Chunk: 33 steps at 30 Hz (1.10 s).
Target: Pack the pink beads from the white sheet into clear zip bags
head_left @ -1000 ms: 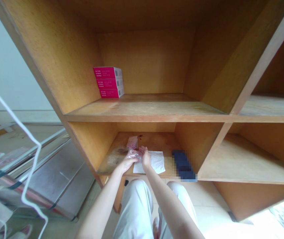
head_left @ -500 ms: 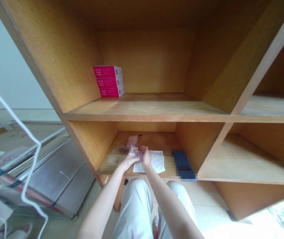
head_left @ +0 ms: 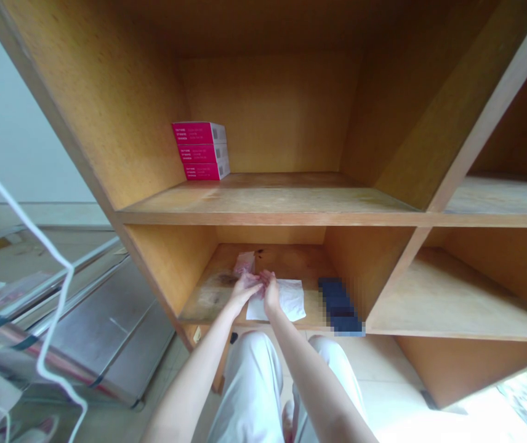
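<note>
My left hand [head_left: 244, 289] and my right hand [head_left: 271, 291] meet over the lower shelf [head_left: 208, 301] of a wooden shelf unit. Both are closed on a small clear plastic bag [head_left: 258, 283] held between them, mostly covered by the fingers. A white sheet [head_left: 289, 300] lies on the shelf under my right hand. A second small pinkish packet [head_left: 245, 263] lies just behind my hands.
A stack of three pink boxes [head_left: 201, 151] stands at the back left of the upper shelf [head_left: 291, 206]. A blurred dark object [head_left: 340, 304] lies right of the white sheet. A white cable [head_left: 23, 221] hangs at the left. Metal panels [head_left: 106, 326] lie on the floor.
My left hand has closed in over the clear bag, so less of it shows. My right hand has hardly moved.
</note>
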{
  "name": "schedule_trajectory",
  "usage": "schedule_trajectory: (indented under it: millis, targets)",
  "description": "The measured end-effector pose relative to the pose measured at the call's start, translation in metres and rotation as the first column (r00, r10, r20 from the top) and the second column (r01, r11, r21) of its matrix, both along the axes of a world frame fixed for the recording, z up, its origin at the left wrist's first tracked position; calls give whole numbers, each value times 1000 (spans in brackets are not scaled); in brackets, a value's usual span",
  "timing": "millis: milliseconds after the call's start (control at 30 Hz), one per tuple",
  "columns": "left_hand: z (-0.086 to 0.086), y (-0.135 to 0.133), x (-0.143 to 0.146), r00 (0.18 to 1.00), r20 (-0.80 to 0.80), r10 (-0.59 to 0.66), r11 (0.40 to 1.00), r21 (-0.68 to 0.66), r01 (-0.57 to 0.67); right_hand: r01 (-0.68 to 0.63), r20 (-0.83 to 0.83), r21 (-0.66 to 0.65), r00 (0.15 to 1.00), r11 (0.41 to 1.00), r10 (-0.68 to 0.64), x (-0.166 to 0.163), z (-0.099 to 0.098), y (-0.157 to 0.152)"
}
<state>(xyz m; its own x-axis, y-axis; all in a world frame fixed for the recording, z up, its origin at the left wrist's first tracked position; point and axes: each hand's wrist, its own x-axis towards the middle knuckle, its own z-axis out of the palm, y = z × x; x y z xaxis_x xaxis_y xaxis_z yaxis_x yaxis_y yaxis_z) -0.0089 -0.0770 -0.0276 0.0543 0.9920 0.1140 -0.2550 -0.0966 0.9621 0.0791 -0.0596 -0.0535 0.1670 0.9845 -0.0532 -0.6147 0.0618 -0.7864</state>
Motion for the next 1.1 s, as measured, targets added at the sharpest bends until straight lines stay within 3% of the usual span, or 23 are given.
schedule_trajectory:
  millis: [200, 333, 500, 733, 1100]
  targets:
    - [-1, -1, -2, 999, 23, 22, 1000, -2, -22, 0, 8, 9, 1000, 1000, 0, 1, 3, -2]
    - [-3, -1, -4, 994, 48, 101, 995, 19, -102, 5, -32, 8, 999, 1000, -5, 2, 3, -2]
    - [-5, -1, -3, 963, 214, 162, 987, -27, -160, 32, -51, 15, 998, 999, -32, 3, 2, 0]
    - [-11, 0, -9, 901, 411, 141, 990, -73, -121, 68, -42, 24, 997, 997, -67, 3, 3, -2]
    - [-12, -2, -11, 908, 411, 84, 996, -51, -69, 67, -70, -53, 995, 996, -71, 8, 15, -2]
